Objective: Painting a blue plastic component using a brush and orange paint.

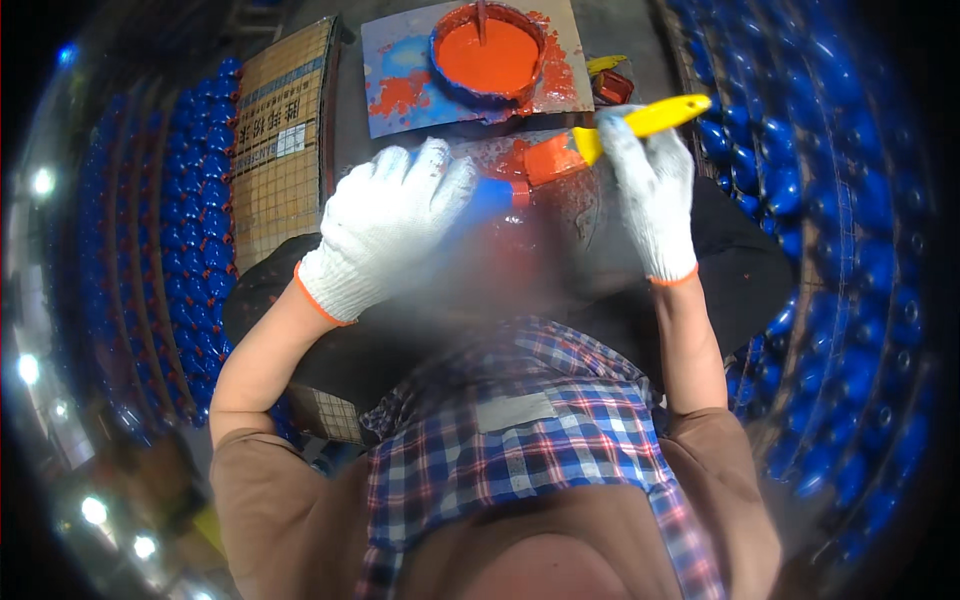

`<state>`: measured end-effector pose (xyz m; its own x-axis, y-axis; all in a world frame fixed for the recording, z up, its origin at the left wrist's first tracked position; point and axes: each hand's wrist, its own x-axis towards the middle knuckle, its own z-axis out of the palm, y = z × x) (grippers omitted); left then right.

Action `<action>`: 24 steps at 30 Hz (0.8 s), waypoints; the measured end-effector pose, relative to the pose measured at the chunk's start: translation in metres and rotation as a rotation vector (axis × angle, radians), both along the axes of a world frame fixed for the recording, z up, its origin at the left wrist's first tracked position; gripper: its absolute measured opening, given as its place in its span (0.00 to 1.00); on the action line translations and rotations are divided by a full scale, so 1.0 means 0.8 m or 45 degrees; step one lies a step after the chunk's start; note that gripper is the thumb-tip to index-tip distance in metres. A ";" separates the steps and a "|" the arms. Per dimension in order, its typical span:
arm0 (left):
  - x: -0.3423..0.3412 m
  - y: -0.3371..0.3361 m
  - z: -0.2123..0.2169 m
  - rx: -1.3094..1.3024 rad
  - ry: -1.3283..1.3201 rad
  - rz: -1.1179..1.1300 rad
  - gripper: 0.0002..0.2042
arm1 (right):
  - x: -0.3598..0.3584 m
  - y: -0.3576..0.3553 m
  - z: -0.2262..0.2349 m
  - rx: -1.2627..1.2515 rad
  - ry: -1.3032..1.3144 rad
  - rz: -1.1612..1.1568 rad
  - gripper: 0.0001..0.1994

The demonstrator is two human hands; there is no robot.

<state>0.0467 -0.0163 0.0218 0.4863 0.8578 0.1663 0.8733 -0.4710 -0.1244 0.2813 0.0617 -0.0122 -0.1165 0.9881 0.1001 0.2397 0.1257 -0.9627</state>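
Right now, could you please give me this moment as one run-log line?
left hand: holds blue part | right hand: holds yellow brush | bristles orange | paint bowl behind

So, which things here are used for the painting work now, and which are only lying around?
In use:
- yellow-handled brush in right hand
- blue part held by left hand
- tub of orange paint

Lying about:
- cardboard box
- rows of blue parts

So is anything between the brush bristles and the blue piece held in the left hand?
Nothing visible. The orange bristles of the yellow brush in the right hand sit right beside the blue piece gripped by the left hand.
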 end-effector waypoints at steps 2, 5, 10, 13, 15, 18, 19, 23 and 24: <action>0.001 0.003 -0.006 -0.043 0.048 -0.010 0.33 | -0.001 0.002 -0.007 -0.029 -0.093 0.087 0.10; 0.001 0.003 -0.007 -0.092 -0.046 0.044 0.32 | 0.006 -0.013 -0.008 0.317 -0.231 0.164 0.09; 0.000 0.013 -0.026 -0.298 -0.367 0.167 0.28 | 0.004 -0.035 -0.005 0.350 0.111 0.353 0.10; -0.002 0.018 -0.034 -0.534 -0.499 0.319 0.27 | 0.007 -0.030 -0.016 0.577 -0.047 0.438 0.09; -0.005 0.019 -0.046 -1.023 -1.180 0.477 0.30 | 0.007 -0.026 -0.024 0.555 -0.002 0.451 0.09; -0.001 -0.004 -0.101 -1.366 -2.097 0.550 0.20 | 0.001 -0.025 -0.032 0.417 0.163 0.371 0.09; 0.005 -0.008 -0.106 -1.523 -2.615 0.612 0.19 | -0.002 -0.025 -0.034 0.296 0.278 0.294 0.10; 0.036 -0.014 -0.115 -1.640 -3.600 0.636 0.33 | 0.003 -0.021 -0.028 0.306 0.340 0.131 0.11; 0.029 -0.017 -0.132 -1.657 -3.601 0.407 0.35 | 0.005 -0.022 -0.026 0.380 0.241 0.050 0.11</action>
<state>0.0700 -0.0298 -0.0837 0.3094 0.8795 -0.3615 -0.9127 0.3814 0.1467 0.2852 0.0440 -0.0329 -0.1057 0.9073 0.4069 0.0498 0.4135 -0.9091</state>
